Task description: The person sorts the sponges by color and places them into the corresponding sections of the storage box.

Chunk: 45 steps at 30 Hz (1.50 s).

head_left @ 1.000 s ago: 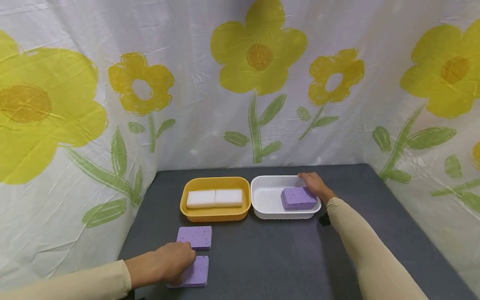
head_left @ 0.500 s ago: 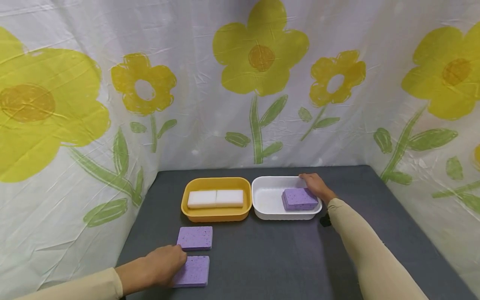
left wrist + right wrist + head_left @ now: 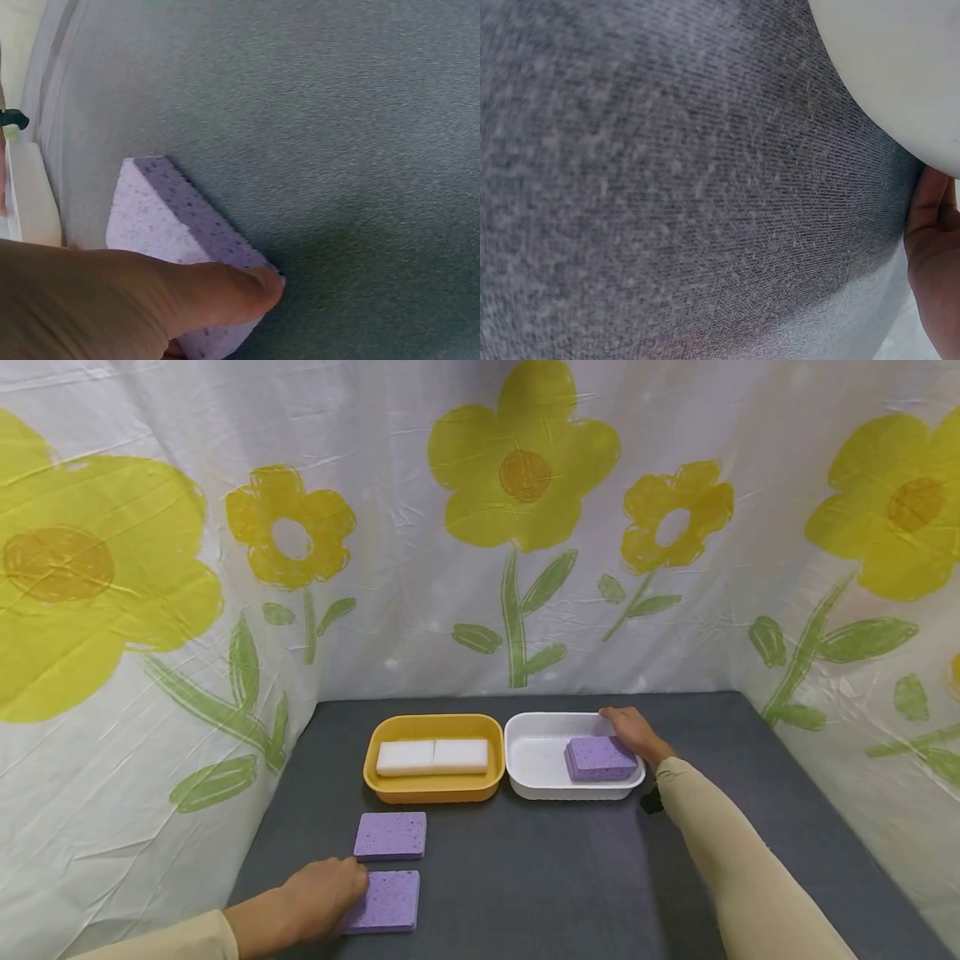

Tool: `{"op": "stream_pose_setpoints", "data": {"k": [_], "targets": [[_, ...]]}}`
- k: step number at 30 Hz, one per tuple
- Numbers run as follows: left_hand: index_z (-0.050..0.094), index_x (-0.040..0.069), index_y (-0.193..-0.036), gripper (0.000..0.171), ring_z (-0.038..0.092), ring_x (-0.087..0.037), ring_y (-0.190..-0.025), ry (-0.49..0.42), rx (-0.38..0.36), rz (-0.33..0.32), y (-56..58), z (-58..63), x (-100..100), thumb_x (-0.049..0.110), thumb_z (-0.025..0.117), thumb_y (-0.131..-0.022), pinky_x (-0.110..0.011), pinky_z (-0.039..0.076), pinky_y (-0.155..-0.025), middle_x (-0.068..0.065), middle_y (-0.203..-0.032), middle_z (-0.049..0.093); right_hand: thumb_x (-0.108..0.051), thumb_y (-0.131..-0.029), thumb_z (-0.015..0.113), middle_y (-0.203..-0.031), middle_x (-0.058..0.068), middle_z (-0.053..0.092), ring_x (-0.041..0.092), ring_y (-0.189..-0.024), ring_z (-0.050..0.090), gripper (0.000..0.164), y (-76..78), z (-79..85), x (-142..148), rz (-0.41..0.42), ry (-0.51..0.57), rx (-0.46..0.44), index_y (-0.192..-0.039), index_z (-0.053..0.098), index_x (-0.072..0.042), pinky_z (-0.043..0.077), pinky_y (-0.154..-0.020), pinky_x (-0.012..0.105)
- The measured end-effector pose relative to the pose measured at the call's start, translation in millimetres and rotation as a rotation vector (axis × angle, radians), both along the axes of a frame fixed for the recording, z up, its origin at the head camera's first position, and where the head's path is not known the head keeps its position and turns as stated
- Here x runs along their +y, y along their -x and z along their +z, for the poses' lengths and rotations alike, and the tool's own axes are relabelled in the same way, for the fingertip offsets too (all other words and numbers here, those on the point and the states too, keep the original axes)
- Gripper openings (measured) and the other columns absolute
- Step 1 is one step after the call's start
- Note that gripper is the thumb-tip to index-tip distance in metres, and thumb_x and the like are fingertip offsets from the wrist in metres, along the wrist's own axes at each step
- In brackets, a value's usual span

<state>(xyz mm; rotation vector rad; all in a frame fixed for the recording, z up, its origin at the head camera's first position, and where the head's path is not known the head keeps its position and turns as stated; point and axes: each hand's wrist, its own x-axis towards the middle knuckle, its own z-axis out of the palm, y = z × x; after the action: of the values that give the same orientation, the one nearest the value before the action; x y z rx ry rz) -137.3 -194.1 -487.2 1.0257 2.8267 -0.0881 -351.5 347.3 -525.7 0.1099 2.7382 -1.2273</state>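
Two purple sponges lie on the grey table at the front left. My left hand [image 3: 358, 885] holds the nearer purple sponge [image 3: 388, 902] by its left edge. In the left wrist view the thumb [image 3: 225, 289] lies over that sponge [image 3: 169, 225], with a fingertip under it. The other purple sponge [image 3: 390, 836] lies just beyond, untouched. My right hand [image 3: 618, 720] holds the far right corner of the white tray [image 3: 540, 789], fingers over its rim. A stack of purple sponges [image 3: 600, 757] sits in the tray beside that hand. The right wrist view shows the tray's underside [image 3: 900, 67] and a finger [image 3: 930, 225].
A yellow tray [image 3: 433, 791] with two white sponges [image 3: 431, 757] side by side stands left of the white tray, touching it. Flowered sheets wall the table at the back, left and right. The grey table [image 3: 540, 885] runs open towards the front.
My left hand has drawn back to the left along the near purple sponge, uncovering more of it. The sponge and my right hand have stayed put.
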Motion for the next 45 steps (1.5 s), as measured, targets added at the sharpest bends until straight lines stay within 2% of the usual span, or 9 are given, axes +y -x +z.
{"op": "stream_pose_setpoints", "data": {"k": [5,8,14,17,22,32,40,45], "targets": [[0.066,0.008,-0.078,0.031,0.067,-0.026,-0.060,-0.018,0.071,-0.050,-0.2,-6.4,-2,0.000,0.095,-0.070,-0.042,0.059,-0.051,-0.008,-0.071,0.063,-0.041,-0.115,0.038,-0.160,0.034,0.051,0.052,-0.154,0.044,0.067,0.8,-1.8,3,-0.002,-0.014,0.007,-0.151,0.056,0.012,0.030,-0.131,0.061],[0.066,0.007,-0.079,0.030,0.067,-0.026,-0.060,-0.022,0.067,-0.052,0.6,-7.2,-3,0.001,0.095,-0.071,-0.042,0.059,-0.051,-0.008,-0.071,0.063,-0.042,-0.115,0.037,-0.161,0.034,0.050,0.052,-0.154,0.043,0.068,1.2,-2.7,5,-0.002,-0.017,0.003,-0.152,0.055,0.012,0.030,-0.131,0.061],[0.065,0.007,-0.080,0.031,0.064,-0.026,-0.060,-0.039,0.003,-0.002,2.4,-1.6,-2,0.001,0.094,-0.071,-0.044,0.057,-0.052,-0.009,-0.073,0.062,-0.039,-0.116,0.038,-0.159,0.035,0.051,0.052,-0.153,0.044,0.066,0.3,-2.1,4,0.007,-0.011,0.015,-0.150,0.057,0.013,0.031,-0.130,0.061],[0.064,0.009,-0.080,0.034,0.061,-0.023,-0.058,-0.053,-0.001,-0.004,4.5,4.1,0,0.003,0.095,-0.068,-0.043,0.056,-0.050,-0.008,-0.073,0.062,-0.039,-0.116,0.038,-0.159,0.035,0.052,0.052,-0.153,0.044,0.065,-0.6,-1.9,4,0.011,-0.009,0.016,-0.149,0.057,0.014,0.031,-0.130,0.062],[0.062,0.010,-0.080,0.042,0.058,-0.020,-0.057,-0.070,0.040,-0.055,11.4,17.0,5,0.007,0.099,-0.060,-0.040,0.053,-0.049,-0.005,-0.072,0.061,-0.037,-0.116,0.039,-0.158,0.035,0.053,0.052,-0.152,0.045,0.063,-1.0,-2.9,4,0.011,-0.010,0.031,-0.148,0.058,0.014,0.032,-0.130,0.061],[0.065,0.009,-0.084,0.040,0.056,-0.016,-0.061,-0.068,0.004,-0.058,26.4,44.9,23,0.012,0.100,-0.065,-0.037,0.053,-0.052,-0.003,-0.075,0.060,-0.034,-0.116,0.040,-0.157,0.034,0.054,0.052,-0.151,0.047,0.060,-0.3,-2.6,5,0.012,0.009,0.045,-0.147,0.060,0.014,0.032,-0.129,0.061],[0.068,0.009,-0.087,0.036,0.054,-0.012,-0.062,-0.066,-0.025,-0.072,37.8,57.7,39,0.013,0.099,-0.068,-0.033,0.052,-0.053,0.000,-0.075,0.061,-0.037,-0.116,0.038,-0.162,0.033,0.049,0.051,-0.155,0.042,0.063,-1.8,0.6,2,0.011,0.024,0.019,-0.151,0.057,0.012,0.030,-0.131,0.061],[0.067,0.010,-0.088,0.037,0.052,-0.010,-0.065,-0.076,-0.019,-0.099,45.1,62.7,48,0.012,0.099,-0.069,-0.030,0.050,-0.054,0.002,-0.078,0.060,-0.037,-0.116,0.038,-0.163,0.033,0.049,0.051,-0.155,0.042,0.063,-2.5,1.3,0,0.013,0.028,0.009,-0.153,0.055,0.011,0.029,-0.131,0.061]]}}
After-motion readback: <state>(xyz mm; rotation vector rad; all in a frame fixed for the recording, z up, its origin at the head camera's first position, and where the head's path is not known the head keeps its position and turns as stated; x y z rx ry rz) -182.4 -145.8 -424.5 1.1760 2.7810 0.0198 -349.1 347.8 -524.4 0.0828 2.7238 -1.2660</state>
